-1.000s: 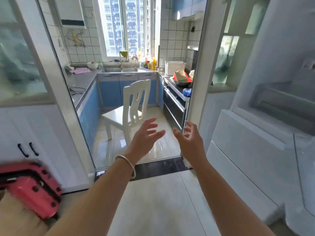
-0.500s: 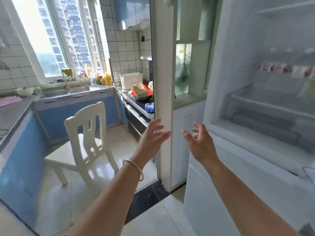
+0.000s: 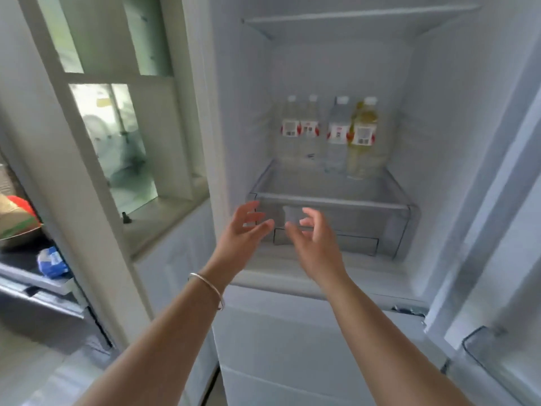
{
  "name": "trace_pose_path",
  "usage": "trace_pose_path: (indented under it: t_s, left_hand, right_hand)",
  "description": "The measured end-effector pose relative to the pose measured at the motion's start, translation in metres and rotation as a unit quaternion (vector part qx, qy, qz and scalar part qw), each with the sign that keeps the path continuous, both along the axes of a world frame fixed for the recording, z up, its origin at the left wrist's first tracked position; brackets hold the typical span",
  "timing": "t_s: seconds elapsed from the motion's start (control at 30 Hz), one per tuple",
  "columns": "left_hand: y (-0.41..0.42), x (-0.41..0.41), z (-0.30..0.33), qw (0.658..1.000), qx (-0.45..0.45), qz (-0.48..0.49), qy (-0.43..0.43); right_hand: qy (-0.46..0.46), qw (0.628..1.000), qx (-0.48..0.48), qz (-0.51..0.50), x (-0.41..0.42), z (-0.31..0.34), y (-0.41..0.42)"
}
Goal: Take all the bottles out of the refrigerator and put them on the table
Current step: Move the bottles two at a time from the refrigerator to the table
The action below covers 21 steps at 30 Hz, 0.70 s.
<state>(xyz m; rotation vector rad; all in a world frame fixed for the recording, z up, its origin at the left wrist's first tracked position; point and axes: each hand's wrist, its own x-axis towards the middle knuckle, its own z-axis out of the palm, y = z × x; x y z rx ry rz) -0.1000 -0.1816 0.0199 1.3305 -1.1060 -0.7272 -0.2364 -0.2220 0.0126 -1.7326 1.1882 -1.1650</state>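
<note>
The refrigerator (image 3: 243,118) stands open in front of me, white inside. Several bottles stand in a row at the back of its glass shelf (image 3: 330,200): clear bottles with red-and-white labels (image 3: 300,133) and, at the right end, a bottle of yellow liquid (image 3: 364,136). My left hand (image 3: 243,232) and my right hand (image 3: 314,241) are raised side by side in front of the shelf's front edge, below and short of the bottles. Both hands hold nothing, fingers spread. A metal bangle sits on my left wrist.
A clear drawer (image 3: 392,230) sits under the shelf, and an upper shelf (image 3: 360,16) above. The open fridge door (image 3: 497,259) is on the right. A white partition with glass panes (image 3: 117,136) stands on the left, with a kitchen counter (image 3: 32,276) behind it.
The view has swung right from the kitchen doorway to the open refrigerator. The bottles have come into sight, and both hands have moved up to the shelf front.
</note>
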Motion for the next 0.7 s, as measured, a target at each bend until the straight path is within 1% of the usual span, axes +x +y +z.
trace_pose_path:
  t_s: [0.17,0.27,0.33,0.4,0.5,0.6,0.7]
  left_hand:
    - [-0.095,-0.012,0.004,0.998,-0.006,-0.063,0.023]
    - [-0.146,-0.023,0.013,0.995,-0.001,-0.083,0.056]
    - [-0.18,-0.028,0.019,0.993,-0.005,-0.088,0.083]
    - [-0.215,-0.029,0.026,0.992,-0.008,-0.087,0.087]
    - [-0.264,-0.03,0.036,0.99,-0.015,-0.082,0.111]
    - [-0.303,-0.038,0.044,0.991,-0.029,-0.083,0.096]
    - [-0.337,-0.048,0.045,0.995,-0.05,-0.069,0.045]
  right_hand:
    - [-0.006,0.995,-0.026,-0.095,-0.01,0.011,-0.08]
    - [-0.013,0.992,-0.036,-0.122,-0.015,0.02,-0.131]
    - [-0.023,0.99,-0.038,-0.131,-0.017,0.025,-0.167]
    - [-0.043,0.987,-0.044,-0.146,-0.018,0.028,-0.203]
    - [-0.054,0.979,-0.061,-0.187,-0.023,0.033,-0.251]
    - [-0.071,0.961,-0.103,-0.246,-0.031,0.038,-0.287]
    - [-0.055,0.951,-0.122,-0.279,-0.037,0.039,-0.314]
